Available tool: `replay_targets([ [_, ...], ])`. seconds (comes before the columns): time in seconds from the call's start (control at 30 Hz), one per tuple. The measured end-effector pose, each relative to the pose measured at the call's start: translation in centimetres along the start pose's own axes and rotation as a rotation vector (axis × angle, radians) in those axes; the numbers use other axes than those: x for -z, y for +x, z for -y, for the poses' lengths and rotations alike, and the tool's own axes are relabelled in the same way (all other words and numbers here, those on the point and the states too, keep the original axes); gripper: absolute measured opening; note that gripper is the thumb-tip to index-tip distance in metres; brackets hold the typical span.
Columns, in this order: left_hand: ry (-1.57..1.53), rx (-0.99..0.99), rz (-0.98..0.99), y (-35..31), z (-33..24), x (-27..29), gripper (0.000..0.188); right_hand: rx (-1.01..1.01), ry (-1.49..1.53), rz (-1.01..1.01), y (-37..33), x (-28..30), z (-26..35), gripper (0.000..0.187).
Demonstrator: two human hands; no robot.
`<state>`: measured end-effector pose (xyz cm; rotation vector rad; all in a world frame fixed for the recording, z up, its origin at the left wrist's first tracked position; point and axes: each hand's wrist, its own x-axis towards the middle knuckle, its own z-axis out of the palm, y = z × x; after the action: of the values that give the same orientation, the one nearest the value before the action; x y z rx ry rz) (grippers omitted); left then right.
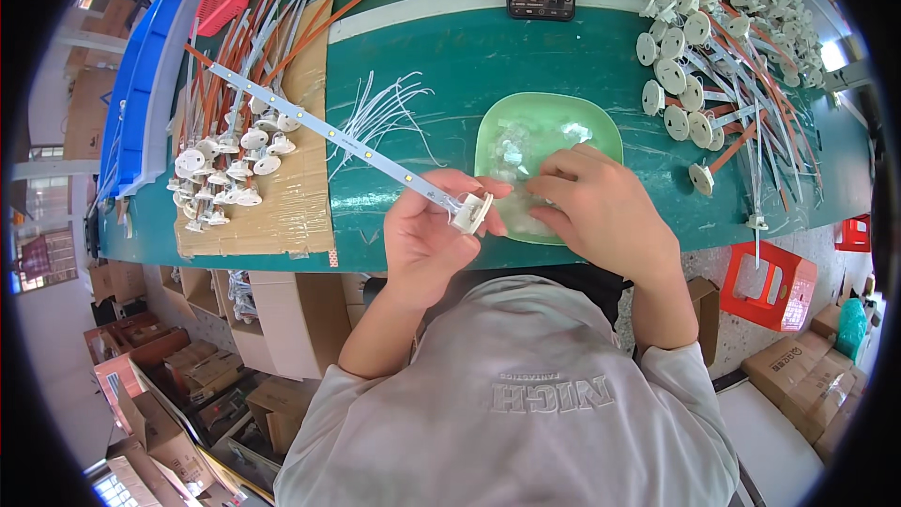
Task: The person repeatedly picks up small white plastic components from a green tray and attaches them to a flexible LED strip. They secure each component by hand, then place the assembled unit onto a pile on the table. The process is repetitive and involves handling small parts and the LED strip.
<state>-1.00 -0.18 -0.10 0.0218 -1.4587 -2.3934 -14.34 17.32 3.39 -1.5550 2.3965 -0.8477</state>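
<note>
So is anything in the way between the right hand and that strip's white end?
Only the left hand's own fingertips, which grip the white end of the light strip and stick out toward the right hand. I see nothing else between them; the green tray lies beneath the right hand.

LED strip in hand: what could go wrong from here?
The LED strip juts out from the left hand, gripped near its white end piece; it might swing and snag the other strips bunched on the cardboard. The right hand, over the green bowl, could tip it and spill the small clear pieces.
</note>
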Motion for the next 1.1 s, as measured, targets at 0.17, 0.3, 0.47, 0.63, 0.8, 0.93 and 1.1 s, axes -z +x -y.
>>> replay_targets([
  [0.17,0.037,-0.012,0.009,-0.1,-0.2,-0.4,0.053,0.037,0.052,-0.027,0.2,-0.2,-0.6,0.006],
  [0.3,0.075,-0.034,0.008,-0.1,-0.4,-0.2,0.052,0.038,0.118,-0.164,0.0,-0.2,-0.8,0.005],
  [0.47,0.077,-0.081,-0.010,1.0,-0.5,-0.2,0.049,0.020,0.167,-0.406,0.2,-0.6,-0.6,0.003],
  [0.63,0.040,-0.101,-0.079,2.8,-1.3,-1.5,0.047,-0.205,0.467,-0.460,-0.2,-0.3,-0.2,0.005],
  [0.8,0.085,-0.132,0.001,3.7,-1.4,-2.5,0.051,-0.342,0.816,-0.430,-0.2,-0.1,0.1,0.011],
  [0.93,0.099,-0.117,0.040,4.2,-1.0,-2.9,0.051,-0.340,0.834,-0.402,-0.2,-0.1,0.1,0.012],
  [1.1,0.085,-0.115,0.014,4.6,-0.6,-3.4,0.049,-0.272,0.826,-0.468,0.0,-0.8,-0.3,0.008],
])
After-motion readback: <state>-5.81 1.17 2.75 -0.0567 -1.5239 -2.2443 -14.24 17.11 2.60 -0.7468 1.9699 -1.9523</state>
